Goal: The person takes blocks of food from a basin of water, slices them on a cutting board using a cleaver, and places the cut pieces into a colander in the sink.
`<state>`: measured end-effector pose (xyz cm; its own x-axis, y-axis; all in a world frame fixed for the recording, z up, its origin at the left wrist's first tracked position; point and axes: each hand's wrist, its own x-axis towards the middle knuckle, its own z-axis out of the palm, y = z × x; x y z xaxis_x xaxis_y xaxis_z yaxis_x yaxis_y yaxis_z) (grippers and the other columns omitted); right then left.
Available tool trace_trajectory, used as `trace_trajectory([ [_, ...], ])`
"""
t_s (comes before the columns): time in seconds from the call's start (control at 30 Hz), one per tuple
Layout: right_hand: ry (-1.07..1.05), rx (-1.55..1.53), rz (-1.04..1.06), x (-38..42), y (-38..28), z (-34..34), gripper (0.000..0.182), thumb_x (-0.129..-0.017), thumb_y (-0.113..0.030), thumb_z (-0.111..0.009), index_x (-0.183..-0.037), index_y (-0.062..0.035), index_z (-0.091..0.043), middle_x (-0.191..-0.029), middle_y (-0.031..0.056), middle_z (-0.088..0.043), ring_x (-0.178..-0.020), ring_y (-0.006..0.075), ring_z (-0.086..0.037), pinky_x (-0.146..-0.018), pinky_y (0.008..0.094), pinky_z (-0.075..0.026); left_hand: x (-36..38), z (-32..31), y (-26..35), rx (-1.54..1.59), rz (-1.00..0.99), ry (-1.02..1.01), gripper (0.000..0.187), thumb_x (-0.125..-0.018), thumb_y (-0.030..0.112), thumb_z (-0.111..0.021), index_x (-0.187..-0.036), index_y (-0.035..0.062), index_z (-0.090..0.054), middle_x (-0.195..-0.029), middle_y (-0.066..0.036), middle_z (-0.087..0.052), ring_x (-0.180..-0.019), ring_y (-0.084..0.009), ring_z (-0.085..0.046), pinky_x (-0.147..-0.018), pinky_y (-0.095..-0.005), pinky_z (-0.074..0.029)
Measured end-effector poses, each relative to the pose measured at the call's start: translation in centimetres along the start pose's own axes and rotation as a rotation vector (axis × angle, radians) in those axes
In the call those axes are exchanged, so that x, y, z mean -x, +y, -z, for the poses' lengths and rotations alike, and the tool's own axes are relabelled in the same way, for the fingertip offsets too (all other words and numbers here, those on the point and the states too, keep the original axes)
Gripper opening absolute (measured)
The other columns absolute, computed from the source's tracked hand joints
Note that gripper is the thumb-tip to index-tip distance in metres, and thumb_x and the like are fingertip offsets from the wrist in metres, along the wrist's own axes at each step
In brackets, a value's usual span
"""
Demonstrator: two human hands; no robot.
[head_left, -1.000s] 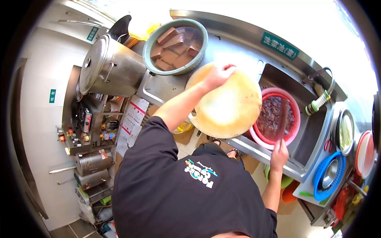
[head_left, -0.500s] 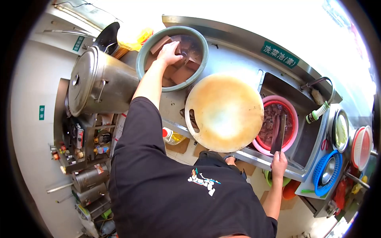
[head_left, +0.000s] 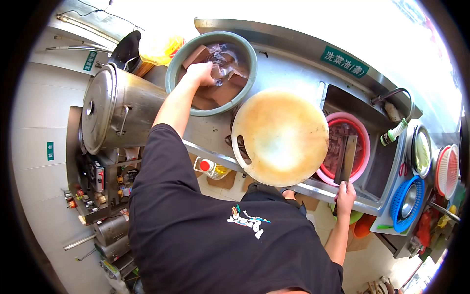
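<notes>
My left hand (head_left: 199,74) reaches into a grey-green tub (head_left: 171,78), its fingertips dipped in the water and hidden there. Around them lie smooth pinkish-brown blocks (head_left: 227,93) that look like blood curd. I cannot make out whether the fingers hold one. My right hand (head_left: 345,197) grips the handle of a kitchen knife (head_left: 349,159) whose wide blade points up over a pink basin (head_left: 365,161). Inside the basin, a red strainer (head_left: 363,137) holds small dark pinkish-brown pieces (head_left: 338,139). Between my hands lies a round cutting board (head_left: 281,137) with nothing on it.
The basin stands in a steel sink (head_left: 379,171) with a hose tap (head_left: 394,132). A big lidded steel pot (head_left: 139,110) is left of the tub. Blue (head_left: 399,220) and white (head_left: 443,171) baskets stand at right; an oil bottle (head_left: 214,169) is below the counter.
My left hand has shifted left and down in the tub, and the water is now rippled. The knife has tilted slightly, showing more of its blade face.
</notes>
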<state>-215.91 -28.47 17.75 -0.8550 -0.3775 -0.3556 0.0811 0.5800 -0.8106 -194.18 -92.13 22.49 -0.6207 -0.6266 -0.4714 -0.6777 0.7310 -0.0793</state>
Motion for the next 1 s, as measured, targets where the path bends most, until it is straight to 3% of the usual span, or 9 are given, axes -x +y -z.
trace_trajectory([
  [0.1, -0.003, -0.034, -0.031, -0.1, -0.3, -0.6, 0.023, -0.103, -0.018, -0.054, -0.083, -0.0046, -0.057, -0.060, -0.0023, -0.048, -0.044, 0.0071, -0.046, -0.041, 0.0257, -0.039, 1.0, -0.4, 1.2, 0.066, 0.135, -0.054, 0.074, -0.072, 0.043, -0.073, -0.131, 0.0011, -0.053, -0.133, -0.019, -0.061, -0.123, -0.0345, -0.060, -0.104, -0.0419, -0.049],
  [0.2, -0.032, -0.023, -0.009, -0.3, -0.3, -0.9, 0.023, -0.103, -0.018, -0.055, -0.084, -0.0045, -0.057, -0.060, -0.0024, -0.049, -0.045, 0.0070, -0.046, -0.041, 0.0254, -0.039, 1.3, -3.3, 1.6, 0.195, 0.207, 0.321, 0.076, -0.074, 0.045, -0.073, -0.130, -0.0006, -0.050, -0.122, -0.020, -0.067, -0.113, -0.0355, -0.066, -0.100, -0.0425, -0.052],
  [0.3, -0.037, -0.033, 0.002, -0.3, -0.7, -1.2, 0.023, -0.103, -0.017, -0.055, -0.083, -0.0049, -0.056, -0.060, -0.0027, -0.048, -0.045, 0.0067, -0.046, -0.041, 0.0251, -0.039, 2.7, -1.3, 3.4, 0.144, 0.318, 0.183, 0.076, -0.075, 0.050, -0.075, -0.127, 0.0008, -0.049, -0.124, -0.021, -0.065, -0.115, -0.0332, -0.065, -0.099, -0.0433, -0.052],
  [0.43, -0.063, -0.063, -0.003, -0.7, 0.0, -1.3, 0.023, -0.103, -0.017, -0.055, -0.083, -0.0053, -0.056, -0.061, -0.0030, -0.048, -0.045, 0.0064, -0.046, -0.041, 0.0249, -0.038, 2.9, -2.6, 2.6, 0.127, 0.220, 0.372, 0.071, -0.076, 0.049, -0.081, -0.121, 0.0036, -0.049, -0.118, -0.020, -0.066, -0.112, -0.0324, -0.067, -0.094, -0.0446, -0.054],
  [0.5, -0.046, -0.058, 0.010, -0.5, -0.3, -1.5, 0.023, -0.103, -0.017, -0.055, -0.083, -0.0056, -0.056, -0.061, -0.0031, -0.048, -0.045, 0.0062, -0.046, -0.041, 0.0249, -0.038, 2.7, -2.7, 2.2, 0.201, 0.240, 0.265, 0.066, -0.077, 0.043, -0.082, -0.119, 0.0041, -0.051, -0.120, -0.019, -0.065, -0.114, -0.0331, -0.065, -0.095, -0.0451, -0.053],
  [0.6, -0.049, -0.081, 0.011, -0.6, 0.3, -1.5, 0.022, -0.103, -0.017, -0.055, -0.083, -0.0057, -0.057, -0.061, -0.0031, -0.048, -0.045, 0.0061, -0.046, -0.040, 0.0249, -0.038, 2.4, -3.9, 2.0, 0.349, 0.005, 0.542, 0.061, -0.078, 0.037, -0.080, -0.122, 0.0044, -0.055, -0.123, -0.019, -0.065, -0.117, -0.0354, -0.063, -0.100, -0.0440, -0.049],
  [0.63, -0.048, -0.084, 0.007, -0.5, 0.5, -1.4, 0.022, -0.103, -0.017, -0.055, -0.083, -0.0057, -0.057, -0.061, -0.0031, -0.048, -0.045, 0.0061, -0.046, -0.040, 0.0249, -0.038, 2.2, -3.7, 2.1, 0.346, 0.002, 0.540, 0.061, -0.078, 0.037, -0.080, -0.122, 0.0044, -0.055, -0.123, -0.019, -0.065, -0.117, -0.0354, -0.063, -0.100, -0.0440, -0.049],
  [0.7, -0.064, -0.075, -0.004, -0.4, 0.5, -1.1, 0.022, -0.103, -0.017, -0.054, -0.084, -0.0061, -0.056, -0.060, -0.0031, -0.048, -0.044, 0.0062, -0.046, -0.040, 0.0249, -0.039, 2.5, -3.0, 2.5, 0.203, 0.184, 0.095, 0.055, -0.077, 0.033, -0.077, -0.120, 0.0038, -0.057, -0.119, -0.021, -0.067, -0.114, -0.0356, -0.063, -0.098, -0.0444, -0.049],
  [1.0, -0.031, -0.091, -0.006, -0.2, 2.0, -0.4, 0.021, -0.103, -0.016, -0.054, -0.086, -0.0042, -0.057, -0.062, -0.0020, -0.049, -0.045, 0.0068, -0.047, -0.042, 0.0251, -0.039, 2.9, -2.4, 3.8, 0.321, 0.077, 0.363, 0.046, -0.077, 0.030, -0.075, -0.114, 0.0061, -0.061, -0.115, -0.021, -0.067, -0.112, -0.0379, -0.062, -0.097, -0.0455, -0.048],
])
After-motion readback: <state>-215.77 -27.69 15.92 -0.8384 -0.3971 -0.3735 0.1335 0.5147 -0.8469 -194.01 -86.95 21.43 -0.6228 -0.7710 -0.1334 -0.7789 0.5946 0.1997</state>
